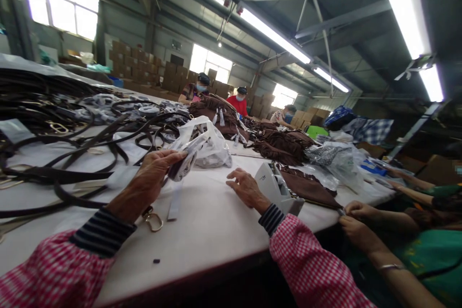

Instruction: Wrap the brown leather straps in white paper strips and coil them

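Between the thumb and fingers of my left hand [149,175] is a small dark strap wrapped in clear plastic [180,167], raised above the white table [212,231]. My right hand [245,186] has its fingers apart and holds nothing; it is just left of a white tabletop device [271,183], and I cannot tell whether they touch. Behind the wrapped strap stands a crumpled clear plastic bag [212,151] with dark pieces inside. A gold clasp [154,221] and a clear plastic strip [173,208] lie below my left hand.
Dark straps [79,173] with gold hardware spread across the left side. Brown bags [281,142] are heaped at the middle and back. A co-worker's hands [361,224] hold a brown pouch [306,185] at right. Several people work across the table. A small black piece [156,261] lies near the front edge.
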### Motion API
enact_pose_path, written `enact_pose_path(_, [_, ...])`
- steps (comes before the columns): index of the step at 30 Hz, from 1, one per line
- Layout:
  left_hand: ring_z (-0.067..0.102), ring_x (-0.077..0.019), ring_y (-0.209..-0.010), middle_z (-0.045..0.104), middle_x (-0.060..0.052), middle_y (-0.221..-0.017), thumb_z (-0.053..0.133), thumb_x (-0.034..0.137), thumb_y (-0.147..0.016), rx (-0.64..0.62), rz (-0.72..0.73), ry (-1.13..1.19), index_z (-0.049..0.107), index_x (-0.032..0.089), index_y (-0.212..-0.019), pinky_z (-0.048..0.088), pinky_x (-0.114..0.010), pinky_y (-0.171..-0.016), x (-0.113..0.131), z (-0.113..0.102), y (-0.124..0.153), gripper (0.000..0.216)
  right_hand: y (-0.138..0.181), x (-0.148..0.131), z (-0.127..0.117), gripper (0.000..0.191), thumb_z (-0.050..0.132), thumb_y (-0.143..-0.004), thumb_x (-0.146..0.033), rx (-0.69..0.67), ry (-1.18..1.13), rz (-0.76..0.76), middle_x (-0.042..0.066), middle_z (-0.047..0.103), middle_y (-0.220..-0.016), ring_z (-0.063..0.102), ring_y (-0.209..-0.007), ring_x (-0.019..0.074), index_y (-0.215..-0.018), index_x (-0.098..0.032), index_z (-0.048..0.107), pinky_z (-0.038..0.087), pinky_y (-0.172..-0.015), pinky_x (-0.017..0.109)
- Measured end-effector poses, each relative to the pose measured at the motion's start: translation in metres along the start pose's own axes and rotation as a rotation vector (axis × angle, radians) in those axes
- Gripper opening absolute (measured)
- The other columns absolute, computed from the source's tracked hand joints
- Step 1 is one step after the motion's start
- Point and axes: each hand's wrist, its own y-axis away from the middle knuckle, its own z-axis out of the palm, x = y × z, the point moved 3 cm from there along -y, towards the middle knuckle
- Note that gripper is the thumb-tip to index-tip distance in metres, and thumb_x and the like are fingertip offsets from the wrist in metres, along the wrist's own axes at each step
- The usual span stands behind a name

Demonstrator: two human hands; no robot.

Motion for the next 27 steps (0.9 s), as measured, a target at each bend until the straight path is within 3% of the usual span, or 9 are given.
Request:
enact_pose_path(3, [0.059, -0.013, -0.054, 0.071, -0.004, -0.066, 0.09, 0.032, -0.057, 0.044, -0.012, 0.09, 0.077, 0.012, -0.071, 0.045, -0.019, -0.046, 0.001, -0.006, -0.001, 0.027, -0.015, -0.012, 0.016, 0.024, 0.071, -0.091, -0.024, -0.038, 0.134, -0.047, 0.008, 0.067, -0.122, 0.056, -0.117, 0.025, -0.114, -0.021, 0.072, 0.043, -0.101, 0.038])
enact_pose_path(7, [0.063, -0.0135, -0.055, 0.072, -0.003, -0.065, 0.08, 0.017, -0.072, 0.058, -0.092, 0.269, 0.076, 0.012, -0.072, 0.053, -0.019, -0.05, 0.004, -0.007, -0.001, 0.007, -0.034, -0.014, 0.024, 0.014, 0.068, -0.091, -0.019, -0.08, 0.257, -0.041, 0.007, 0.069, -0.11, 0.058, -0.11, 0.0253, -0.103, -0.021, 0.074, 0.045, -0.094, 0.037])
enact_pose_path(9, [0.057, -0.0098, -0.047, 0.069, -0.001, -0.06, 0.072, 0.008, -0.077, 0.064, -0.11, 0.352, 0.073, 0.012, -0.069, 0.049, -0.017, -0.045, 0.009, -0.004, 0.001, 0.009, -0.038, -0.013, 0.023, 0.014, 0.062, -0.092, -0.014, -0.067, 0.297, -0.015, 0.01, 0.069, -0.108, 0.058, -0.109, 0.0268, -0.1, -0.018, 0.074, 0.046, -0.092, 0.037])
enact_pose_path(12, [0.046, -0.0051, -0.038, 0.065, 0.001, -0.056, 0.063, 0.001, -0.082, 0.072, -0.108, 0.434, 0.071, 0.011, -0.067, 0.039, -0.013, -0.037, 0.019, 0.0, 0.004, 0.02, -0.037, -0.019, 0.023, 0.021, 0.06, -0.094, -0.014, -0.051, 0.311, -0.02, 0.014, 0.067, -0.119, 0.056, -0.117, 0.0288, -0.111, -0.015, 0.072, 0.045, -0.095, 0.039])
enact_pose_path(15, [0.046, -0.0049, -0.039, 0.063, 0.002, -0.054, 0.057, -0.001, -0.085, 0.097, -0.092, 0.481, 0.068, 0.011, -0.065, 0.041, -0.013, -0.038, 0.026, 0.001, 0.006, 0.026, -0.031, -0.043, 0.033, 0.022, 0.063, -0.099, -0.026, -0.104, 0.254, -0.111, 0.008, 0.068, -0.124, 0.059, -0.116, 0.0222, -0.12, -0.021, 0.069, 0.043, -0.1, 0.033])
enact_pose_path(18, [0.043, -0.0042, -0.037, 0.06, 0.004, -0.051, 0.056, -0.002, -0.086, 0.117, -0.083, 0.487, 0.067, 0.011, -0.063, 0.048, -0.014, -0.044, 0.03, -0.001, 0.007, 0.028, -0.023, -0.08, 0.051, 0.026, 0.066, -0.099, -0.043, -0.182, 0.192, -0.185, 0.003, 0.072, -0.116, 0.065, -0.104, 0.0182, -0.116, -0.024, 0.071, 0.046, -0.092, 0.029])
enact_pose_path(21, [0.046, -0.0047, -0.038, 0.062, 0.003, -0.053, 0.056, -0.002, -0.085, 0.119, -0.057, 0.471, 0.068, 0.01, -0.065, 0.05, -0.015, -0.047, 0.028, -0.005, 0.006, 0.026, -0.017, -0.114, 0.07, 0.05, 0.062, -0.094, -0.064, -0.209, 0.232, -0.181, 0.01, 0.073, -0.112, 0.068, -0.101, 0.0249, -0.113, -0.019, 0.071, 0.049, -0.085, 0.034])
enact_pose_path(23, [0.054, -0.0071, -0.043, 0.066, 0.002, -0.057, 0.06, 0.001, -0.084, 0.117, -0.027, 0.459, 0.07, 0.01, -0.068, 0.05, -0.016, -0.048, 0.025, -0.009, 0.004, 0.02, -0.014, -0.128, 0.078, 0.059, 0.06, -0.091, -0.069, -0.209, 0.337, -0.181, 0.015, 0.072, -0.114, 0.068, -0.104, 0.0304, -0.113, -0.015, 0.069, 0.051, -0.081, 0.037])
enact_pose_path(27, [0.064, -0.0117, -0.054, 0.073, -0.001, -0.063, 0.072, 0.009, -0.077, 0.111, 0.018, 0.433, 0.073, 0.011, -0.071, 0.052, -0.019, -0.053, 0.017, -0.016, 0.001, 0.006, -0.014, -0.126, 0.076, 0.031, 0.062, -0.093, -0.038, -0.242, 0.495, -0.204, 0.015, 0.074, -0.111, 0.071, -0.1, 0.0298, -0.11, -0.015, 0.071, 0.051, -0.078, 0.036])
